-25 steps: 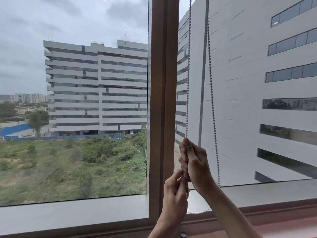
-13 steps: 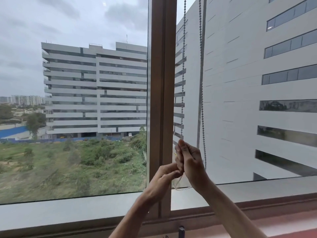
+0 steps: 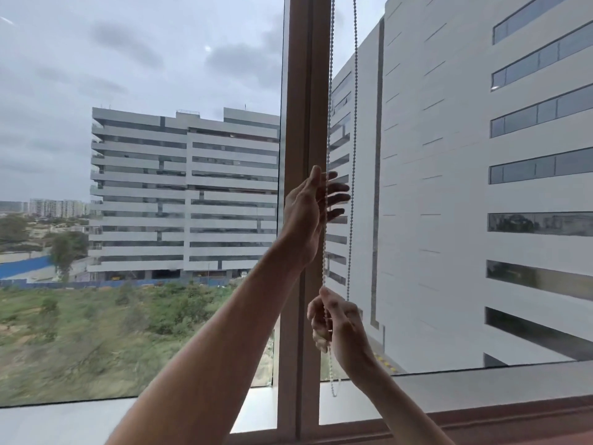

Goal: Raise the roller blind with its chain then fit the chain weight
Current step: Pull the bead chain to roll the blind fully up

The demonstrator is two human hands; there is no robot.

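A white beaded chain point(image 3: 330, 91) hangs in two strands just right of the brown window post point(image 3: 303, 123). My right hand point(image 3: 340, 329) is closed around the left strand low down, and the chain's loop dangles below it near the sill. My left hand point(image 3: 311, 210) is raised higher on the same strand, fingers spread, with the chain running across its palm side. The right strand point(image 3: 354, 123) hangs free beside both hands. No roller blind and no chain weight are in view.
A grey window sill point(image 3: 481, 383) runs along the bottom, with a reddish ledge point(image 3: 513, 422) in front of it. Glass panes fill both sides of the post; buildings and scrubland lie outside.
My left hand has gone up from beside the right hand to well above it on the left strand, and its fingers have spread. My right hand has stayed low, holding the chain.
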